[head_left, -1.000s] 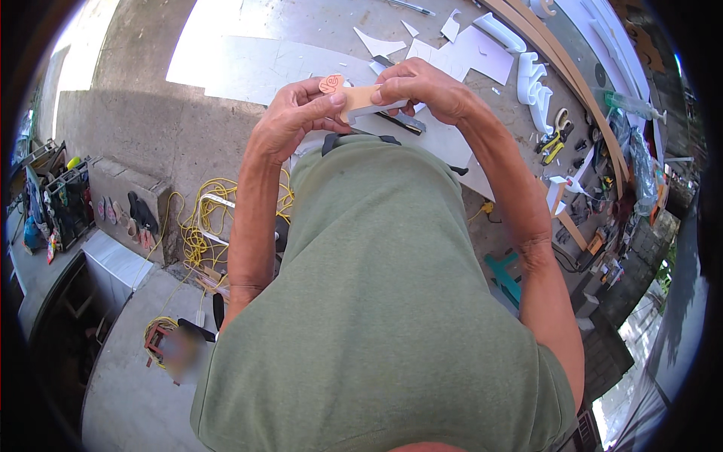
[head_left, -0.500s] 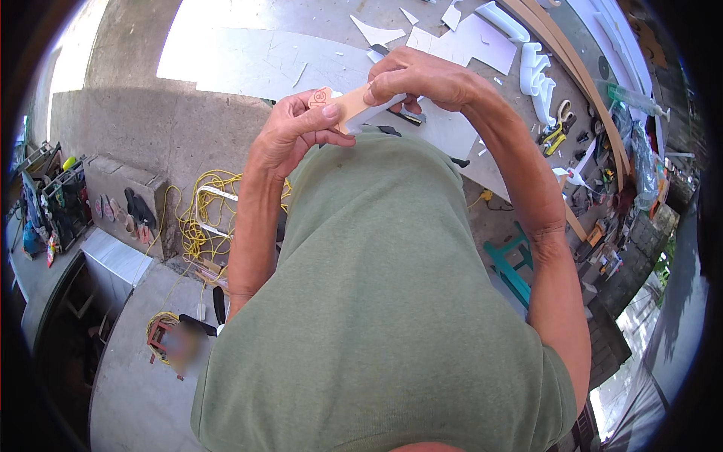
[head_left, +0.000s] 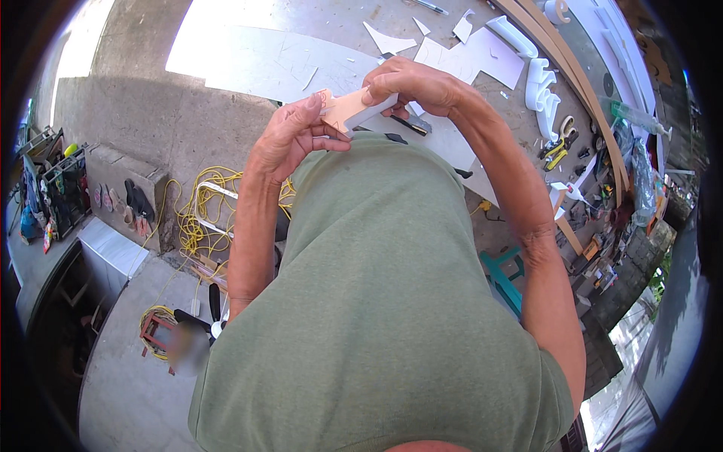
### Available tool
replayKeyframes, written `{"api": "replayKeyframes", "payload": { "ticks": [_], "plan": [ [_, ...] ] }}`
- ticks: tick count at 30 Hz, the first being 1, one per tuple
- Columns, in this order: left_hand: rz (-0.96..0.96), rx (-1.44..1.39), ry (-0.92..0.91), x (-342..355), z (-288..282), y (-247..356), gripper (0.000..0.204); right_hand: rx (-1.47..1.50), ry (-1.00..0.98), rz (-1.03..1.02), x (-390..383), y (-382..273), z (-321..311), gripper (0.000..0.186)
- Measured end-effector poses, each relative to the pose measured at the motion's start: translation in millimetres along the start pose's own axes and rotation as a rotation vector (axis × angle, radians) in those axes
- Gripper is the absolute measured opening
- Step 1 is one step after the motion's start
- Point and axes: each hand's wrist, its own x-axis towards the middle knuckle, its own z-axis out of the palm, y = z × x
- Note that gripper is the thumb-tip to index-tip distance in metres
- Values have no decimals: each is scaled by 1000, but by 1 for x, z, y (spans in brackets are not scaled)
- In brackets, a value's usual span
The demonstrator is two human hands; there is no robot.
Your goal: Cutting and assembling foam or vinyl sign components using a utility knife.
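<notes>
Both hands are raised over the near edge of the work table, holding a small tan-faced piece (head_left: 352, 108) with white sides and reddish printed marks. My left hand (head_left: 288, 143) has its left end, the thumb along the edge and the fingertips at the lower corner. My right hand (head_left: 418, 84) pinches the upper right part, thumb on the tan face and the other fingers curled behind. Just below the right hand, a dark tool with a metallic part (head_left: 416, 126) lies on the table, partly hidden. The full outline of the piece is covered by my fingers.
White sheet offcuts (head_left: 388, 38) lie across the table. White curved letter shapes (head_left: 540, 94) stand at right, near yellow-handled pliers (head_left: 557, 157) and long brown strips (head_left: 580, 64). A green stool (head_left: 503, 277) stands below right. Yellow cable (head_left: 197, 226) is coiled on the floor at left.
My left thumb has shifted from the face of the piece toward its left edge, and the piece has turned slightly. My right hand keeps its pinch. The whole view has shifted a little.
</notes>
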Motion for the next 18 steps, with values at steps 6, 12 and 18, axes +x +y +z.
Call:
{"api": "replayKeyframes", "payload": {
  "ticks": [6, 12, 18],
  "plan": [
    [97, -96, -36, 0, -7, 0, 49, 465, 14, 27, 3, 15, -3, 35],
    [228, -74, -73, 2, -5, -12, 42, 671, -56, -64, 1, 22, -3, 46],
    [280, -115, -79, 1, 3, -12, 39, 664, -82, -134, -6, 24, -1, 50]
  ]
}}
